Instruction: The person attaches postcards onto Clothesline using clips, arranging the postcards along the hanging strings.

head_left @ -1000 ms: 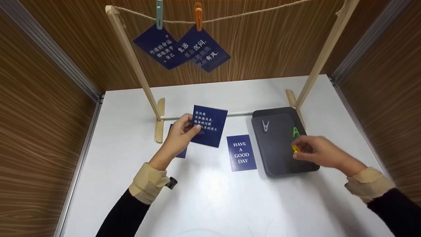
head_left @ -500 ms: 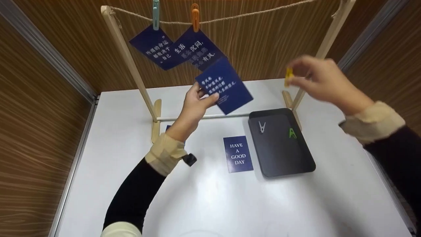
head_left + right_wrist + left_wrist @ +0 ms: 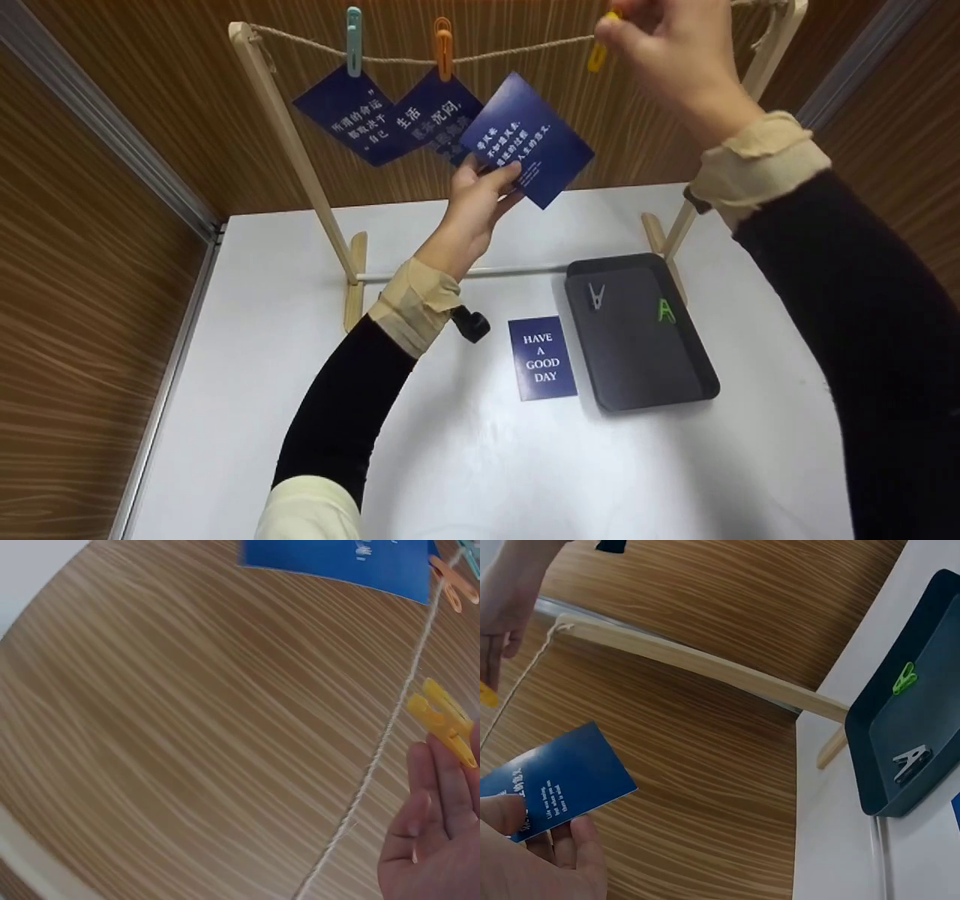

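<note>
My left hand [image 3: 480, 202] pinches a dark blue card [image 3: 551, 146] with white Chinese writing by its lower left side, thumb on the printed face. The card is tilted cornerwise just below the rope [image 3: 517, 51] and overlaps a hanging card. Up at the rope, my right hand [image 3: 686, 60] pinches a yellow clothespin [image 3: 598, 56]. In the right wrist view the yellow clothespin [image 3: 441, 716] is beside the rope, its tips apart from the card. Two blue cards hang from the rope, one [image 3: 352, 116] under a teal clothespin [image 3: 354, 41], the other [image 3: 431, 112] under an orange one [image 3: 444, 49].
A wooden frame [image 3: 296, 150] carries the rope above the white table. To the right on the table lies a dark tray [image 3: 645, 352] with a grey clothespin [image 3: 596, 295] and a green clothespin [image 3: 666, 310]. Beside it lies a "HAVE A GOOD DAY" card [image 3: 541, 360].
My left hand has raised the card from low over the table towards the rope, turning it cornerwise. My right hand has lifted the yellow clothespin from above the tray to the rope.
</note>
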Motion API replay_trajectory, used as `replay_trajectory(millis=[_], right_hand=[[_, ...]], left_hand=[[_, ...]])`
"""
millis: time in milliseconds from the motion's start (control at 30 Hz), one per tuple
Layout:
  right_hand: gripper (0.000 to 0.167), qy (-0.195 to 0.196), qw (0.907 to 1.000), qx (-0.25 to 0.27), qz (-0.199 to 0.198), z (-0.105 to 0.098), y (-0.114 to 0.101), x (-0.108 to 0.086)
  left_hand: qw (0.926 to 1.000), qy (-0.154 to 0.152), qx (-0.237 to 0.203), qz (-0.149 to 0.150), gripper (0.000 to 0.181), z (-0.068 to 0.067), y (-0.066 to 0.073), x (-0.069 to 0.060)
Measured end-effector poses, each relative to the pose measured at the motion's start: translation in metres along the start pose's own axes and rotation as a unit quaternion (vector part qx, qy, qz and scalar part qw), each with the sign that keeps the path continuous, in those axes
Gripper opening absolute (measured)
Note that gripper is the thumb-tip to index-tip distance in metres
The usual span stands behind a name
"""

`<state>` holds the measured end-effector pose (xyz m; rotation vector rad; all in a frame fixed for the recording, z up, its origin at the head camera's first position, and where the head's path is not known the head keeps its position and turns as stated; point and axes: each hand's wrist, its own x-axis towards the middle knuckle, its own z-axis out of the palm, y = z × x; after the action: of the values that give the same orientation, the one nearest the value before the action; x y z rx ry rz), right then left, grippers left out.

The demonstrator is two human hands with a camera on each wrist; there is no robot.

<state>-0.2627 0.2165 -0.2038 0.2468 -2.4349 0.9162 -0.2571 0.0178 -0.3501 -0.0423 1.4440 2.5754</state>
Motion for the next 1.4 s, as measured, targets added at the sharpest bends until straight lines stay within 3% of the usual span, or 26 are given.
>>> replay_trajectory(millis=[233, 467, 633, 933, 1167, 1400], right_hand=[[0.026, -0.002, 0.9976, 0.047, 0.050, 0.013, -0.012, 0.027], [0.016, -0.017, 0.9968, 0.037, 0.069, 0.022, -0.015, 0.036], [0.019, -0.022, 0.9977, 0.035, 0.055, 0.028, -0.016, 0.037], [0.023, -0.064, 0.9910, 0.087, 0.080, 0.036, -0.019, 0.030], [0.024, -0.080, 0.9886, 0.112, 0.061, 0.039, -0.019, 0.026], [0.026, -0.091, 0.9916, 0.083, 0.039, 0.039, -0.017, 0.022]], left_hand=[[0.9997, 0.015, -0.015, -0.015, 0.034, 0.008, 0.000, 0.005], [0.9994, 0.031, -0.006, -0.013, 0.020, 0.013, 0.000, 0.010], [0.9993, 0.036, -0.005, -0.003, 0.013, 0.016, -0.001, 0.012], [0.9993, 0.035, -0.003, 0.011, 0.013, 0.013, 0.003, 0.009], [0.9993, 0.036, -0.002, 0.002, 0.015, 0.015, 0.005, 0.008], [0.9998, 0.018, 0.007, 0.008, 0.016, 0.018, 0.006, 0.004]])
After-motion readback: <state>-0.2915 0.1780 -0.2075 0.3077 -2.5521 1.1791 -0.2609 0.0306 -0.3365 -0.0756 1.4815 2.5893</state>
